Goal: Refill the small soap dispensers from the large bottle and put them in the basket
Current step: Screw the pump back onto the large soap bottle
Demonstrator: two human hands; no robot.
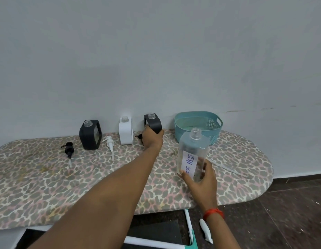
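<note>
Head camera looks down on both hands: the left hand [152, 139] curls round the lower end of a black soap dispenser [154, 122], which is tilted with its open neck up, just left of the teal basket [212, 128]. The right hand [201, 178] grips the base of the large clear bottle [193, 150], uncapped and nearly upright, its label beginning DISH, in front of the basket. Further left on the leopard-print board [48, 177] stand a white dispenser [126, 132] and a second black dispenser [90, 135], both open-necked, with a white pump [109, 142] and a black pump [69, 150] lying beside them. A red band [213, 212] circles the right wrist
</note>
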